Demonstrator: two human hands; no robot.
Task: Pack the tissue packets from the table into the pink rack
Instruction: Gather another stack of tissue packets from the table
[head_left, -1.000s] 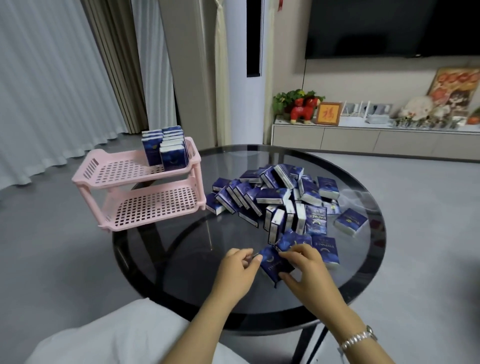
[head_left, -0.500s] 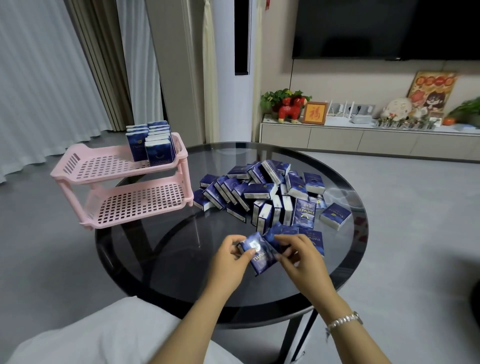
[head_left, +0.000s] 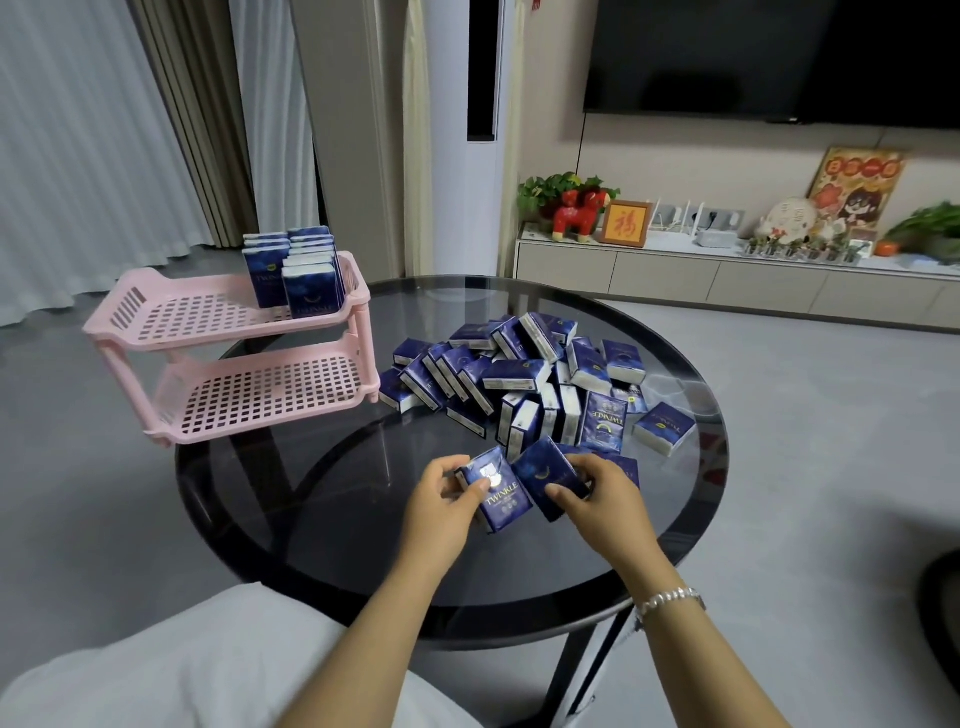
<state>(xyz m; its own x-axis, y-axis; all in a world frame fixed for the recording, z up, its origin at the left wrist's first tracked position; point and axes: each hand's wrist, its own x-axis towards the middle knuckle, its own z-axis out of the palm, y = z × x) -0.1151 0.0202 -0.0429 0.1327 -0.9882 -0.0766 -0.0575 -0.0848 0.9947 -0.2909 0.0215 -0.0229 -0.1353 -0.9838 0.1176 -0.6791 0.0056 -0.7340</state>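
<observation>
Sitting at: a round dark glass table (head_left: 311, 499), my two arms reaching over its near edge.
Table: smoky see-through top with a black rim; the rack stands on its far left part, the loose packets lie across its middle and right.
Pink rack (head_left: 249, 358): two slotted tiers, one above the other, hanging partly past the table's left edge; the lower tier holds nothing that I can see.
Packed packets (head_left: 296, 275): two short rows of dark blue tissue packets standing upright at the right end of the rack's top tier, pressed against each other and against the tier's end wall.
Loose pile (head_left: 524, 374): many blue and white packets tumbled together, some on edge, some flat, some leaning on their neighbours; one packet lies a little apart at the right.
Left hand (head_left: 441, 504): closed round a packet, thumb on its printed face, fingers behind it, lifted just above the glass.
Left packet (head_left: 501, 496): tilted, the word TWINKLE readable on the front.
Right hand (head_left: 602, 499): fingers and thumb pinching a second packet by its right side.
Right packet (head_left: 545, 475): dark blue, tilted, its edge touching the left packet, just in front of the pile.
Bracelet (head_left: 667, 600): silvery band on my right wrist.
</observation>
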